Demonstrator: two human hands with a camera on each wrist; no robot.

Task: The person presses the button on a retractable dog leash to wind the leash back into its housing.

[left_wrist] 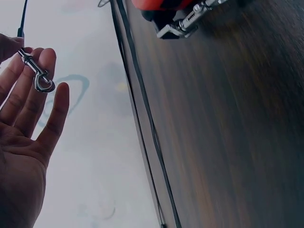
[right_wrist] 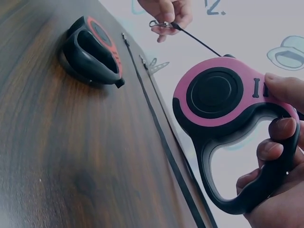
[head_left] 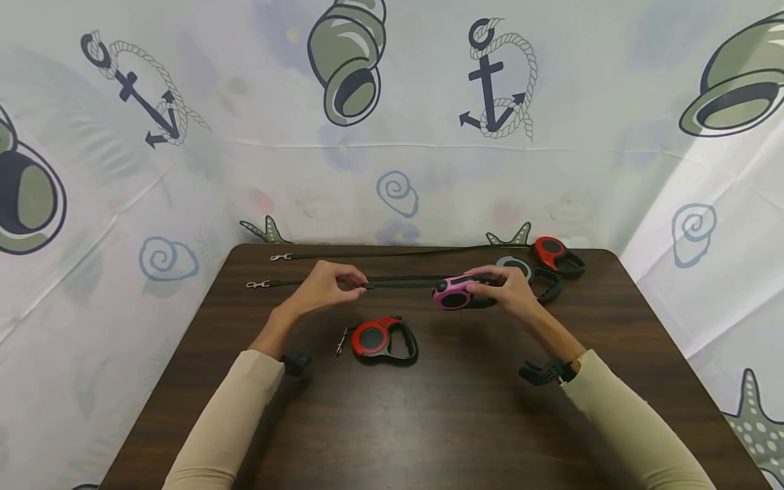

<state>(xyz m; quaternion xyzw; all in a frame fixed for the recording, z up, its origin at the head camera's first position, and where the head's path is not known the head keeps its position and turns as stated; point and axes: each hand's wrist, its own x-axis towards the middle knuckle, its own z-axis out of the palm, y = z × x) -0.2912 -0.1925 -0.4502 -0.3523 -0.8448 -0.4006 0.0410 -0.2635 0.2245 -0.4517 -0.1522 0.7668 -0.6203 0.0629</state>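
Observation:
My right hand (head_left: 510, 289) grips a pink and black retractable dog leash (right_wrist: 247, 71), its fingers curled through the handle loop and the thumb against the pink casing. From the casing a thin black cord (right_wrist: 199, 41) runs taut to my left hand (head_left: 327, 284). There the thumb and finger pinch the cord's end, just behind a silver snap hook (left_wrist: 42, 81); the other fingers are spread. Both hands are raised over the table. Below and between them lies a red and black retractable leash (head_left: 371, 338) with its hook beside it.
Toward the back of the dark wooden table (head_left: 392, 422), a grey retractable leash (head_left: 547, 286) and another red one (head_left: 551, 250) lie at the right. Their black straps (head_left: 343, 255) stretch left across the table, ending in metal hooks (head_left: 257, 284). A patterned cloth (head_left: 429, 184) hangs behind.

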